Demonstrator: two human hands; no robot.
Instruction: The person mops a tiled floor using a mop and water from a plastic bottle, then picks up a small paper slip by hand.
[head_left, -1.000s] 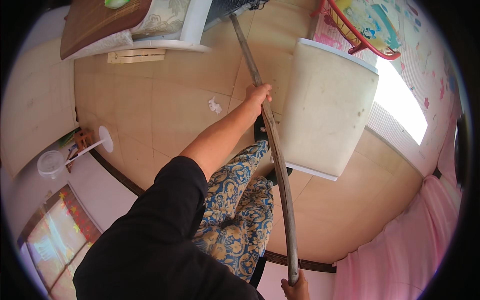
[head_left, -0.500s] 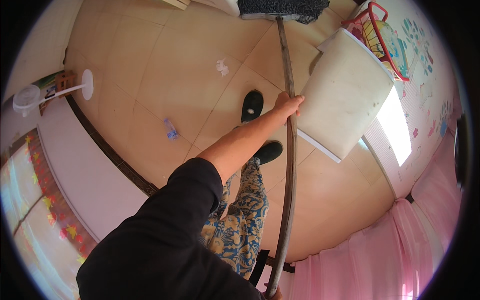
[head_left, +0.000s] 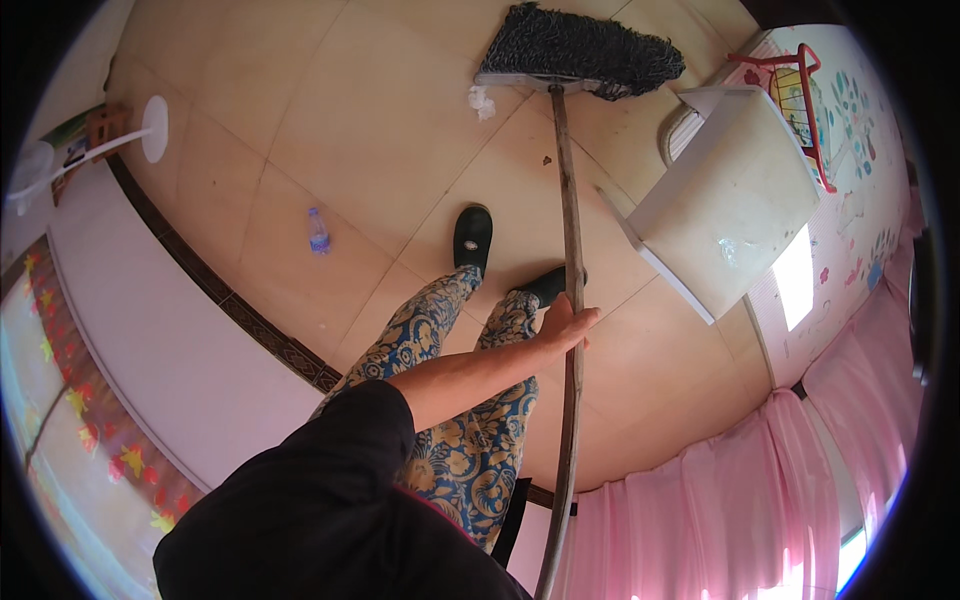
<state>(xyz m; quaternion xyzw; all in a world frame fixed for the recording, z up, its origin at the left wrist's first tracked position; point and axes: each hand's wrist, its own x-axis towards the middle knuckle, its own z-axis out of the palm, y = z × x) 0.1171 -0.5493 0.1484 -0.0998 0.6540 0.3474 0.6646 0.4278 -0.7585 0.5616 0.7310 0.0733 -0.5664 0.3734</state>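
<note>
A wide flat mop with a shaggy dark grey head (head_left: 585, 50) lies on the tiled floor ahead of me. Its long wooden handle (head_left: 568, 200) runs back toward my body and leaves the picture at the lower edge. My left hand (head_left: 566, 326) is closed around the middle of this handle, with the black-sleeved arm reaching across my patterned trousers. My right hand does not show. Close to the left corner of the mop head is a crumpled white scrap (head_left: 481, 102), perhaps paper or tissue.
A clear plastic bottle (head_left: 318, 232) stands or lies on the floor to the left. At right is a pale, white-edged table or box (head_left: 735, 215), with a red-framed rack (head_left: 822, 120) behind it. Pink curtains (head_left: 690, 520) hang lower right; a white stand (head_left: 154, 130) is far left.
My left hand has drawn back toward me along with the mop. The mop head has come nearer, beside the white scrap. The right hand, partly visible before at the lower edge, has left the picture.
</note>
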